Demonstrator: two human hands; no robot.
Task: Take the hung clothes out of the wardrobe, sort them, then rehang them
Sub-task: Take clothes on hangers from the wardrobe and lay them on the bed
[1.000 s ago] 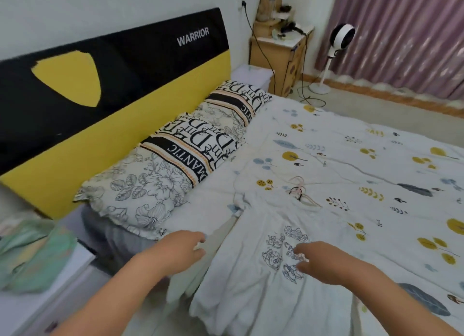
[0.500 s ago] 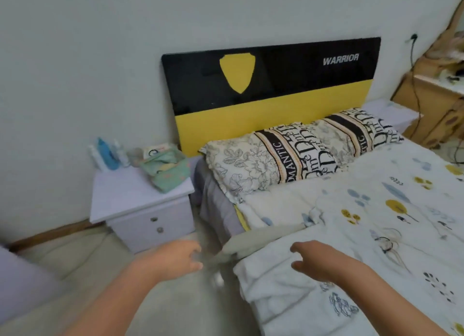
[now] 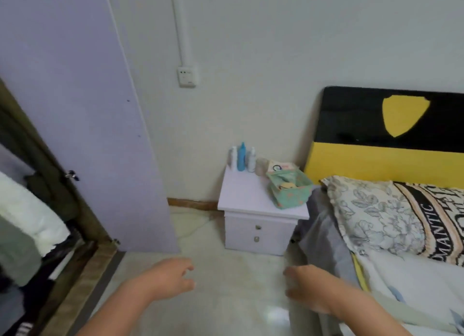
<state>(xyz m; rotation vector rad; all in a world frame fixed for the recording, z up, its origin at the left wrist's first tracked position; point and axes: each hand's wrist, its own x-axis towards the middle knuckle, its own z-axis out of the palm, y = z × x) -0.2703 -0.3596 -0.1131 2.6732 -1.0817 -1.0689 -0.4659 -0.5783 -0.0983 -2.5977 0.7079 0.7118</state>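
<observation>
the view has turned away from the bed toward the wardrobe, and both hands have left the white shirt and now hold nothing.

the left hand point(image 3: 168, 278) hangs over the floor point(image 3: 226, 298) at about 6 o'clock, fingers loosely curled and a little apart, touching nothing. the right hand point(image 3: 309, 289) is near it at 5 o'clock, fingers relaxed in the same way, just beside the edge of the bed point(image 3: 391, 280). the hung clothes point(image 3: 27, 225) are in the open wardrobe point(image 3: 82, 210) at 8 o'clock, a white fluffy piece between darker ones. the purple wardrobe door point(image 3: 82, 109) stands open at 10 o'clock. a white nightstand point(image 3: 261, 225) with bottles point(image 3: 241, 157) and a green pouch point(image 3: 290, 191) is at 1 o'clock, the pillow point(image 3: 391, 217) at 3 o'clock.
</observation>
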